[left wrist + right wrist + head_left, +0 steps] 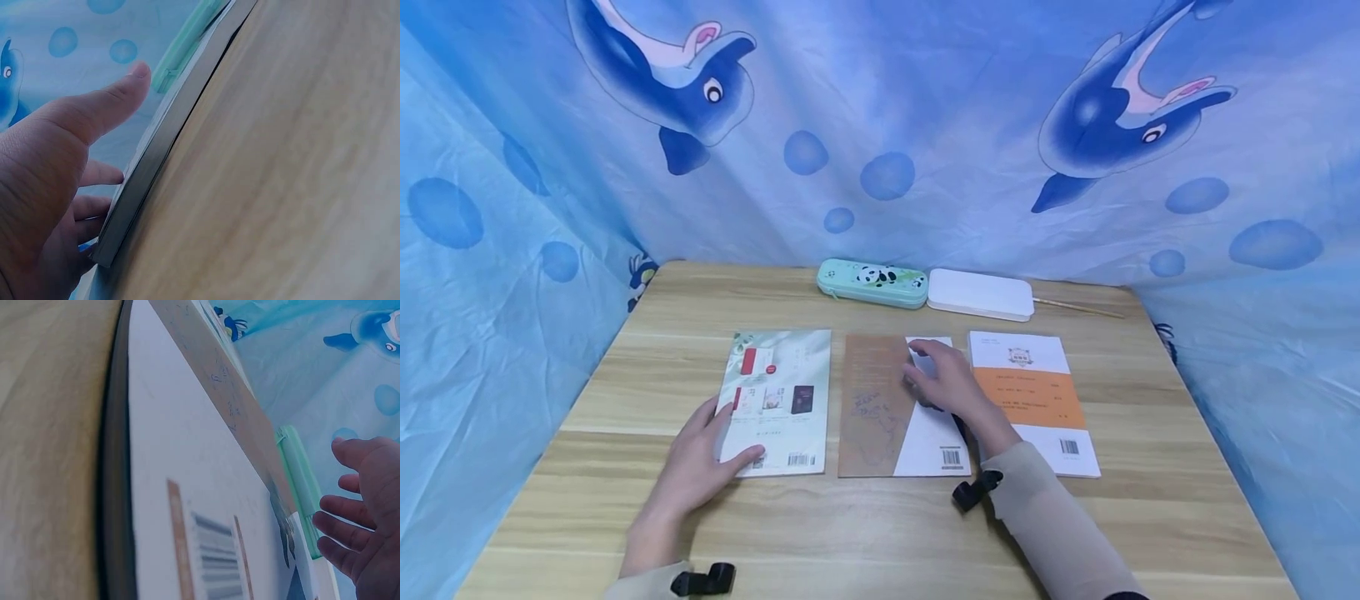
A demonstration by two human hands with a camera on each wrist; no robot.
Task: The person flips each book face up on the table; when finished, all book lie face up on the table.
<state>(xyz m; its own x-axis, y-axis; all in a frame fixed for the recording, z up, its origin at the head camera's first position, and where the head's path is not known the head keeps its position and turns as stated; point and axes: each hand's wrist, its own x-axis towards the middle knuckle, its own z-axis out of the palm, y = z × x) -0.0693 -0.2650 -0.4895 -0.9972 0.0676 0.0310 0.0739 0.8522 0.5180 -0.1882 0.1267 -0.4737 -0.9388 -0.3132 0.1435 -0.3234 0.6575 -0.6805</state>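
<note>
Three books lie side by side on the wooden table, back covers up. My left hand [696, 462] is at the left edge of the pale green book [808, 367], its thumb stretched out over the lower part of the cover. In the left wrist view the fingers [94, 206] meet the side of that book [150, 162], and the thumb stands apart from it. Over the upper right of the brown-and-white book [872, 417] hovers my right hand [951, 383], holding nothing. The right wrist view shows its fingers [344, 534] loosely spread beyond the book's barcode [219, 556].
To the right lies a white-and-orange book [1030, 396]. Behind the books are a mint pencil case [872, 283] with pandas and a white case [981, 293]. A thin stick [1078, 307] extends right from the white case. Blue dolphin-print cloth [962, 100] hangs around the table [850, 542].
</note>
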